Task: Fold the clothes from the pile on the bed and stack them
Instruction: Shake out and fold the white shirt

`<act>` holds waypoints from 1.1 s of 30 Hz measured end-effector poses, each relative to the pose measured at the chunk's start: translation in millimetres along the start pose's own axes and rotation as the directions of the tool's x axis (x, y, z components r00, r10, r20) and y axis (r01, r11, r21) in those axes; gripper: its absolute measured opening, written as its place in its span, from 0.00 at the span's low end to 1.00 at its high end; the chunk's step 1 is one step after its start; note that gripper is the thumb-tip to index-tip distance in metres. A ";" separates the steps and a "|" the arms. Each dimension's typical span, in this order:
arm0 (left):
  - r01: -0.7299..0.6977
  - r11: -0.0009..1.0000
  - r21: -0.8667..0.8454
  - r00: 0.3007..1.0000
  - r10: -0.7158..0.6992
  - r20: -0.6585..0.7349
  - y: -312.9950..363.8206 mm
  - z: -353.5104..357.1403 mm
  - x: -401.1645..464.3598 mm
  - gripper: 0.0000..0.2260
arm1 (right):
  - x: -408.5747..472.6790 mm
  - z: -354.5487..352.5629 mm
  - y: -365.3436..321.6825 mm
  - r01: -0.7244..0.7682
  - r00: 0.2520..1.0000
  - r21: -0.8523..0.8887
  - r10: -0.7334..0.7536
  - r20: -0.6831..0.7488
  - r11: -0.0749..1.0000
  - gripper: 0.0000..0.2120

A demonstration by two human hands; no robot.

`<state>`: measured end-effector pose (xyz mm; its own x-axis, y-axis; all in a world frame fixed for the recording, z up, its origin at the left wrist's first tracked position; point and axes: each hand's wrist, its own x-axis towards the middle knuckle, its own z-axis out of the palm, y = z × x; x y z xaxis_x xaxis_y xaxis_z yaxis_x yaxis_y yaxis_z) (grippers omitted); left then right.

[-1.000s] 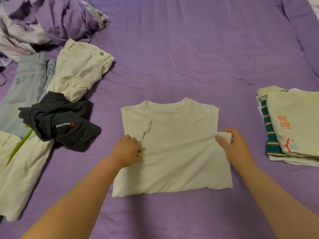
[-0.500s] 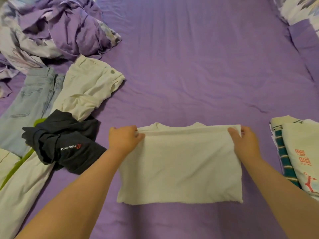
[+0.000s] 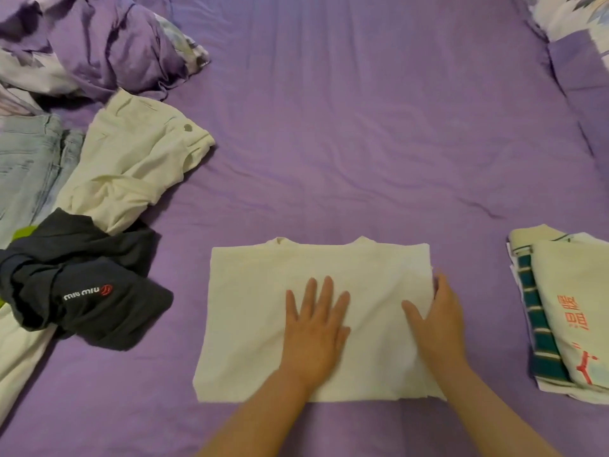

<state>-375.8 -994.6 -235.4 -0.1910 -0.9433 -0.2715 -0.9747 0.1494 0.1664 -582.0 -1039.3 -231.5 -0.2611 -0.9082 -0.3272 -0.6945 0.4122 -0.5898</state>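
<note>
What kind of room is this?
Most likely a bedroom: clothes lie on a bed with a purple sheet, a rumpled duvet sits in the far corner, and a pillow lies opposite.

Both forearms are bare (no sleeves, rings or watch visible).

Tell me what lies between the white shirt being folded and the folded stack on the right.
Only bare purple bedsheet, seen in the head view. The white shirt and the folded stack stay apart.
</note>
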 end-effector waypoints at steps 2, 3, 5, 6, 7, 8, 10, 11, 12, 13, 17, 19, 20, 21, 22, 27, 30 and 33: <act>-0.032 0.999 -0.016 0.998 0.033 0.055 14.7 16.8 -3.7 0.26 | -13.7 3.4 5.2 -0.069 0.998 -0.034 0.069 -0.008 0.997 0.34; -0.042 0.999 -0.014 0.996 0.043 0.079 18.6 22.2 -3.7 0.27 | -19.9 4.7 8.6 -0.091 0.996 -0.045 0.091 -0.001 0.995 0.34; -0.042 0.999 0.025 0.992 0.039 0.122 21.1 28.1 -0.8 0.29 | -29.9 5.4 18.2 -0.084 0.996 -0.093 0.087 0.026 0.992 0.31; -0.035 0.998 0.043 0.991 0.029 0.127 21.9 30.0 1.3 0.30 | -33.1 3.5 24.5 -0.063 0.997 -0.110 0.069 0.046 0.992 0.29; -0.025 0.998 0.058 0.990 0.016 0.142 18.9 31.1 4.7 0.31 | -34.5 2.2 27.9 -0.047 0.997 -0.099 0.053 0.061 0.994 0.25; -0.025 0.997 0.076 0.988 0.013 0.152 17.0 33.3 7.2 0.32 | -35.7 -0.5 31.1 -0.049 0.996 -0.061 0.053 0.074 0.997 0.22; -0.045 0.997 0.060 0.980 0.032 0.196 16.1 40.2 9.0 0.31 | -37.7 -7.1 35.9 -0.086 0.992 0.020 0.084 0.093 0.996 0.15; -0.032 0.998 0.046 0.975 0.021 0.222 17.6 40.2 9.0 0.31 | -38.2 -10.4 37.8 -0.101 0.990 0.051 0.095 0.100 0.994 0.13; -0.026 0.999 0.042 0.972 0.016 0.234 19.3 38.7 9.7 0.31 | -38.0 -13.6 39.0 -0.112 0.989 0.083 0.103 0.110 0.990 0.12; -0.013 0.999 0.039 0.971 0.004 0.239 22.0 36.2 9.4 0.31 | -37.7 -16.7 39.8 -0.127 0.985 0.121 0.111 0.129 0.985 0.12; 0.023 1.000 -0.008 0.980 -0.021 0.196 40.6 32.7 -2.7 0.31 | -36.7 -23.2 44.9 -0.172 0.959 0.291 0.092 0.267 0.941 0.05; -0.007 1.000 -0.011 0.973 0.010 0.230 55.6 35.2 -13.7 0.31 | -36.7 -27.2 46.7 -0.178 0.951 0.335 0.074 0.300 0.925 0.02; -0.009 1.000 -0.022 0.966 0.014 0.257 61.8 35.5 -18.0 0.31 | -36.5 -29.2 46.8 -0.184 0.949 0.351 0.073 0.308 0.918 0.03; 0.012 0.999 -0.046 0.961 0.001 0.277 66.6 34.1 -19.9 0.30 | -36.7 -30.9 46.0 -0.190 0.946 0.364 0.072 0.315 0.912 0.04; 0.050 0.995 -0.088 0.957 -0.022 0.288 69.4 30.8 -19.2 0.29 | -37.1 -32.5 43.9 -0.198 0.944 0.376 0.073 0.321 0.905 0.05; 0.348 0.623 -0.700 0.933 -0.156 0.324 70.2 -22.8 -3.1 0.22 | -40.6 -38.6 20.7 -0.350 0.882 0.560 0.062 0.468 0.751 0.21; 0.515 0.012 -0.857 0.844 -0.181 0.504 59.7 -55.5 2.3 0.21 | -43.5 -35.0 -5.6 -0.264 0.862 0.608 -0.099 0.497 0.749 0.34; 0.475 -0.169 -0.864 0.846 -0.185 0.501 34.1 -75.1 0.5 0.22 | -54.5 -19.3 -47.7 -0.138 0.809 0.573 -0.242 0.536 0.808 0.40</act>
<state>-400.4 -1012.2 -158.7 -0.0397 -0.6769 -0.7350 0.1748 -0.7289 0.6619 -547.7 -1010.9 -171.3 0.3162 -0.7950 -0.5177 -0.1406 0.5003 -0.8543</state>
